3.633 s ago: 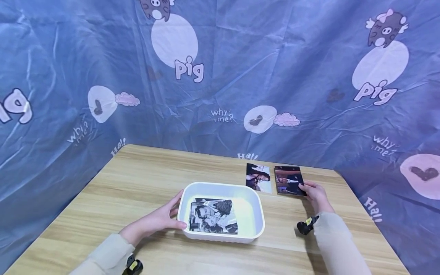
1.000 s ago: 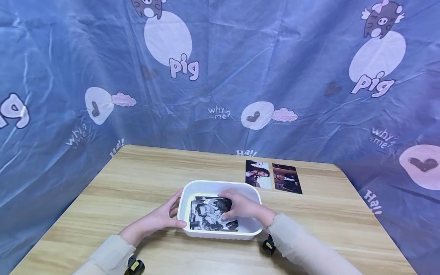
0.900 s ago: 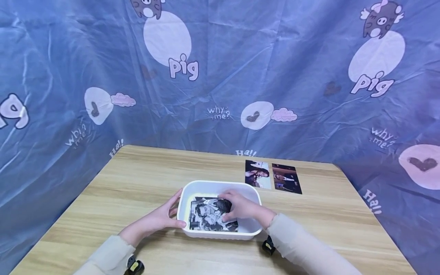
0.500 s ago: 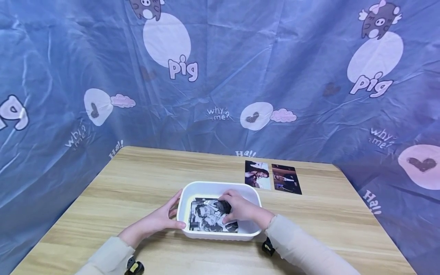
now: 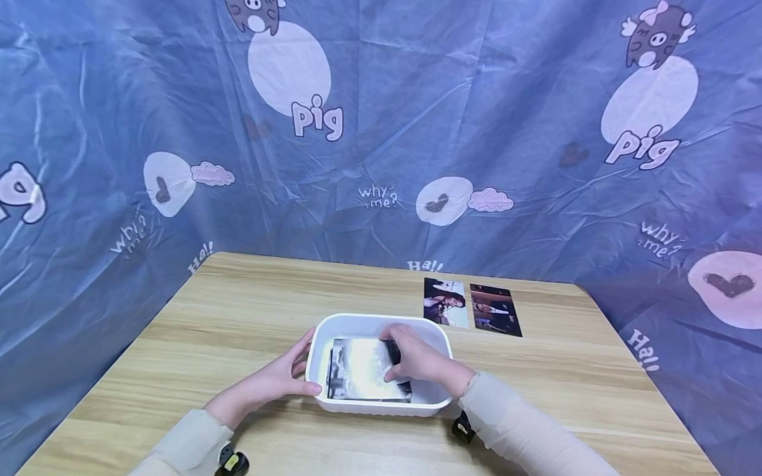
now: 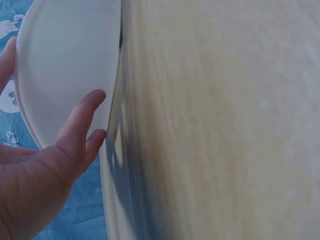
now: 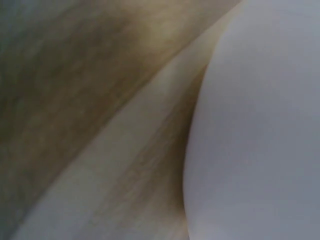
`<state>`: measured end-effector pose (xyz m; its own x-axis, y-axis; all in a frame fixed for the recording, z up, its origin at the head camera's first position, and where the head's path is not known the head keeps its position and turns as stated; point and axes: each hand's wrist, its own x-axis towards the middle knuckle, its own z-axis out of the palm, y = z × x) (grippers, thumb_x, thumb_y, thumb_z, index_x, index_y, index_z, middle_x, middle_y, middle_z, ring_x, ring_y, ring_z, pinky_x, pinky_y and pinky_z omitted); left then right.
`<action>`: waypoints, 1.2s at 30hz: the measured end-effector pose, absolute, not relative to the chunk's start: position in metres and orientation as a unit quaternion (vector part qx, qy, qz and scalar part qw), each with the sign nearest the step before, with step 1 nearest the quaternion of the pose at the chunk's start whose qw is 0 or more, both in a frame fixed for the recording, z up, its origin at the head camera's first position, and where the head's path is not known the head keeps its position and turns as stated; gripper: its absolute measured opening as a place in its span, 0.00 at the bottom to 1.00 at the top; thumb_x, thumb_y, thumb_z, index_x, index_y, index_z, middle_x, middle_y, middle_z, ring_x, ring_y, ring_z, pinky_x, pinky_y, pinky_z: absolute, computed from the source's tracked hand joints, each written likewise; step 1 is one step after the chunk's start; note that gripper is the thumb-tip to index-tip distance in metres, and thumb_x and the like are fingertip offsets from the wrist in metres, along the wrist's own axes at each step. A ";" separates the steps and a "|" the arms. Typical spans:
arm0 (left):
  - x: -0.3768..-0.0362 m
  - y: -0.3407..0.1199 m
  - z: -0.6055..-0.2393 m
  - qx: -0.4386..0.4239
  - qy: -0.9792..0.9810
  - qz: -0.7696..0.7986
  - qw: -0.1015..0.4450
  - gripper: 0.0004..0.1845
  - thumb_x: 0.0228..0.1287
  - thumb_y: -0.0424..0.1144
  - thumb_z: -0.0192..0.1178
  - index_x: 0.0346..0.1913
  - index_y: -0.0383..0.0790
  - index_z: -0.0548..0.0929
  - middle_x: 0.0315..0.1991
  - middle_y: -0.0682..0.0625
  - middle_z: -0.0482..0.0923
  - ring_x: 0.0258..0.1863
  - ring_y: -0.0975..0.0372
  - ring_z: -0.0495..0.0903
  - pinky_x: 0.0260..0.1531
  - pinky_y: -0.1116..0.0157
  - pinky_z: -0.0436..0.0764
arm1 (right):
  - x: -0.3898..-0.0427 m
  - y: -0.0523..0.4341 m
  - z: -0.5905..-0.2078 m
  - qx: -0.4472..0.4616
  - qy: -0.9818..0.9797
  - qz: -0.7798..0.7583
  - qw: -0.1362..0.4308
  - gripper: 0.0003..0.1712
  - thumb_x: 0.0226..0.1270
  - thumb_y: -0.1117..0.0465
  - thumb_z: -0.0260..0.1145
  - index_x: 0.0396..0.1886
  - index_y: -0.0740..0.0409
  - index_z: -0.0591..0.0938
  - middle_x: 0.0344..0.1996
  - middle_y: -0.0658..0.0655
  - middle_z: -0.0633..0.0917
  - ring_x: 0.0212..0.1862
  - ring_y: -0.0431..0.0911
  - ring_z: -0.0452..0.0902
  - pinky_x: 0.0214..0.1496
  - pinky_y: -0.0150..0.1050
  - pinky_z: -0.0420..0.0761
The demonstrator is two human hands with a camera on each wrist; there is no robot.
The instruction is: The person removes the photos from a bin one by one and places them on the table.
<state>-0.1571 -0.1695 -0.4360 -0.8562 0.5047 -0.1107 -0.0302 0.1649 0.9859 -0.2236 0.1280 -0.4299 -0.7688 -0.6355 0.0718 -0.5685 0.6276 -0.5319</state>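
A white plastic box (image 5: 381,408) with rounded corners stands on the table. My left hand (image 5: 276,375) holds its left end, thumb at the front corner. In the left wrist view, fingers of the left hand (image 6: 50,172) lie against the box's outer wall (image 6: 67,65). Inside the box, my right hand (image 5: 421,357) grips the right end of a black-and-white photo (image 5: 360,370), which has a bright glare across it. Dark edges of another print show beneath it. The right wrist view shows the box's side (image 7: 260,140) close up, with the right hand out of sight.
Two colour photos, one of a long-haired person (image 5: 446,303) and one of a person in a dark suit (image 5: 496,309), lie side by side behind the box on the wooden table (image 5: 250,291). A blue printed curtain (image 5: 381,132) hangs behind.
Earlier, my right hand moved from the dark-suit photo into the box, to the black-and-white photo. Just now that photo's surface has tilted and turned shiny with glare. The left hand stays put.
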 end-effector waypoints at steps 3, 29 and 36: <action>-0.157 -0.170 -0.437 0.162 0.731 0.627 0.213 0.62 0.54 0.37 0.70 0.76 0.39 0.30 0.75 0.28 0.38 0.70 0.34 0.54 0.68 0.44 0.62 | -0.225 0.128 -0.429 -0.317 0.893 -0.313 0.067 0.37 0.39 0.63 0.81 0.52 0.64 0.74 0.54 0.63 0.77 0.60 0.58 0.72 0.67 0.54 0.70; -0.157 -0.169 -0.433 0.145 0.737 0.625 0.215 0.63 0.53 0.37 0.71 0.77 0.39 0.31 0.75 0.29 0.37 0.71 0.35 0.54 0.69 0.43 0.58 | -0.244 0.171 -0.381 -0.138 0.853 -0.502 0.022 0.15 0.61 0.71 0.65 0.48 0.68 0.78 0.38 0.61 0.83 0.40 0.42 0.80 0.42 0.32 0.80; -0.156 -0.168 -0.433 0.143 0.736 0.625 0.216 0.63 0.53 0.37 0.71 0.77 0.39 0.31 0.75 0.28 0.38 0.71 0.35 0.55 0.69 0.44 0.61 | -0.261 0.218 -0.370 -0.033 0.813 -0.582 -0.007 0.21 0.65 0.69 0.63 0.57 0.70 0.73 0.33 0.44 0.83 0.33 0.29 0.75 0.36 0.24 0.75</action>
<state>-0.1560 -0.1676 -0.4326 -0.8656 0.4807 -0.1403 -0.0604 0.1779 0.9822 -0.2613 0.2181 -0.3701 -0.9977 -0.0457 0.0501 -0.0622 0.3215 -0.9449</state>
